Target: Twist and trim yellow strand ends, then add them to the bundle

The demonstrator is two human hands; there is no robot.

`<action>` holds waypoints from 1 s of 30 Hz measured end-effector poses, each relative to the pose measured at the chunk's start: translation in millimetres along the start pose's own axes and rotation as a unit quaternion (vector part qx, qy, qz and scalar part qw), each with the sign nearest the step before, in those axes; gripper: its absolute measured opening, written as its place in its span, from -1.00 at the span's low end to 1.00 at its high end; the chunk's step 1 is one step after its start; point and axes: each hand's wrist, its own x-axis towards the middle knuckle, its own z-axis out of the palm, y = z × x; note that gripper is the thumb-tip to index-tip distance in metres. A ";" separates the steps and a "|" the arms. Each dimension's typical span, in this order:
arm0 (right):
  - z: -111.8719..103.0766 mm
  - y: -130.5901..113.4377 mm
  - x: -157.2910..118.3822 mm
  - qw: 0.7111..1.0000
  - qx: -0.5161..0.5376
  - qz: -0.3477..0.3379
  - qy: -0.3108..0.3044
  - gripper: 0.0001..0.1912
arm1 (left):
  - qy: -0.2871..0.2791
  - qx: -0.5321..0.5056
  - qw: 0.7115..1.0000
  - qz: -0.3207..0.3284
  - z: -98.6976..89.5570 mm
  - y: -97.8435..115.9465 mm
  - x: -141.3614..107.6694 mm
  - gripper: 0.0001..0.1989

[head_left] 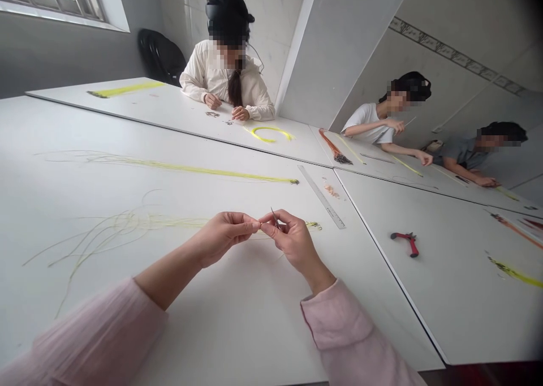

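My left hand (pixel 229 233) pinches a tiny orange piece (pixel 260 225) between thumb and forefinger; its kind is too small to make out. My right hand (pixel 292 241) meets it there, thumb and fingertip close against the same piece. A thin, pointed metal tool (pixel 274 217) stands up from the right hand's fingers, most of it hidden. Beneath both hands lies a loose bundle of fine yellow strands (pixel 169 222), with small metal ends (pixel 314 225) showing just right of my right hand.
Farther off are a second yellow strand bundle (pixel 220 172), a clear ruler (pixel 322 198) and small orange pieces (pixel 332 192). Red-handled pliers (pixel 410 243) lie on the right-hand table, past the seam. Co-workers (pixel 231 80) sit along the far side with yellow and orange strands (pixel 331 145).
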 end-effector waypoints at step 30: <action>19.5 9.5 -3.8 0.987 0.136 0.059 0.068 -0.77 | 0.092 0.018 0.994 0.047 18.1 -2.9 -3.6 -0.84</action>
